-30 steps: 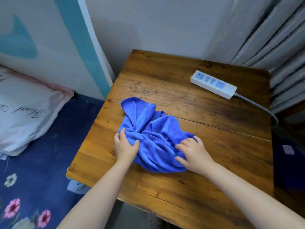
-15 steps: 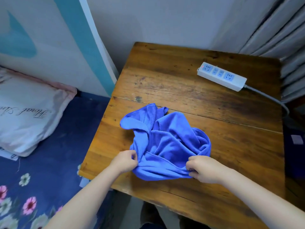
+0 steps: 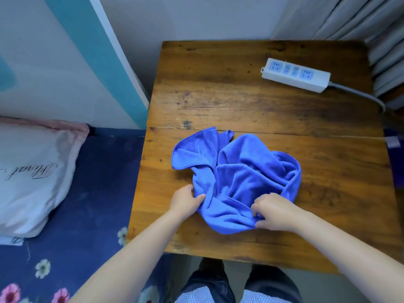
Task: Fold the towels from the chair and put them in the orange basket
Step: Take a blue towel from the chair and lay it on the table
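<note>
1. Towel first: one crumpled bright-blue microfibre towel [image 3: 238,180] lies bunched on the near half of the worn brown wooden bench [image 3: 251,106], its folds heaped up and a loose flap spread out toward the left.
2. No basket or chair shows from where I stand; nothing on the bench holds anything else.
3. A white power strip with pale-blue sockets [image 3: 296,74] lies at the far right of the bench, well apart from the towel; its grey cable [image 3: 360,95] runs off the right edge and out of sight.
4. The towel's underside and inner layers are buried in its own folds, so its edges cannot be traced all round.
5. The left hand [image 3: 184,202] grips the towel's near-left edge, fingers [image 3: 197,199] curled into the cloth.
6. The right hand [image 3: 275,212] pinches the near edge on the right side, fingers bent tightly on a fold.
7. Beside the bench on the left, a white pillow with cursive lettering [image 3: 32,171] rests on a dark-blue flowered bedsheet [image 3: 91,215]; the pillow is cut off at the left edge.
8. Grey pleated curtains [image 3: 371,22] hang at the upper right.
</note>
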`<state>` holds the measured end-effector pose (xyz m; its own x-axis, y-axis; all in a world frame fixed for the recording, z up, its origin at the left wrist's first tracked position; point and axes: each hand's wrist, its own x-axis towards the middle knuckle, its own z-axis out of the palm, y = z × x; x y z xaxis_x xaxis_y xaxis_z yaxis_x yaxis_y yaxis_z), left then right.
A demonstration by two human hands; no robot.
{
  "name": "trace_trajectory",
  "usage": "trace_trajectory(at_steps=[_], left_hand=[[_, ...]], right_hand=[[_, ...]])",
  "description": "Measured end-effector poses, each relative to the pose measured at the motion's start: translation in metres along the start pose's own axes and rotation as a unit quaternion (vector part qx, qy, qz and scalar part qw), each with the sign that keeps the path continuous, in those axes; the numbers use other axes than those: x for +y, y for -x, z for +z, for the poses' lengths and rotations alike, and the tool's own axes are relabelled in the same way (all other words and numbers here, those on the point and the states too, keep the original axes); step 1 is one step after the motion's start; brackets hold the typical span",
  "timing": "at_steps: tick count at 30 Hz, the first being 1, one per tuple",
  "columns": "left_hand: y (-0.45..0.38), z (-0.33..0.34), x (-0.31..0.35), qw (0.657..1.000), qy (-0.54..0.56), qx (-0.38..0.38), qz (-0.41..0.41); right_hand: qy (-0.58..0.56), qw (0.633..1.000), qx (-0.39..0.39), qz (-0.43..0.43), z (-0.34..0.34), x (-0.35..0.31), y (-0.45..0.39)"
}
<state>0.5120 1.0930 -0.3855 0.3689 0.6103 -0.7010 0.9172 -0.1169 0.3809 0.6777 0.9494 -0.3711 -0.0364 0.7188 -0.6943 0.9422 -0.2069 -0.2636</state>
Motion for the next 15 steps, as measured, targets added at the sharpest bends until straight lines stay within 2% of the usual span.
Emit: trace_trajectory(at_steps=[3,5,8,10,12,15], left_hand=[[-0.005,-0.004,0.002,0.999,0.036,0.023,0.011],[-0.009,-0.014,0.009,0.997,0.046,0.052,0.025],[-0.015,-0.039,0.031,0.988,0.054,0.127,0.07],[-0.022,-0.059,0.051,0.974,0.075,0.184,0.106],[-0.029,-0.073,0.076,0.957,0.136,0.197,0.164],[-0.032,-0.067,0.104,0.939,0.163,0.186,0.24]], right_hand=[[0.021,0.999,0.009,0.032,0.004,-0.006,-0.003],[-0.01,0.999,0.02,0.042,0.0,-0.008,-0.005],[-0.121,0.982,0.139,0.052,-0.02,0.0,0.001],[-0.195,0.941,0.261,0.089,-0.041,0.013,0.009],[-0.235,0.885,0.368,0.159,-0.056,0.032,0.018],[-0.273,0.808,0.43,0.297,-0.051,0.063,0.032]])
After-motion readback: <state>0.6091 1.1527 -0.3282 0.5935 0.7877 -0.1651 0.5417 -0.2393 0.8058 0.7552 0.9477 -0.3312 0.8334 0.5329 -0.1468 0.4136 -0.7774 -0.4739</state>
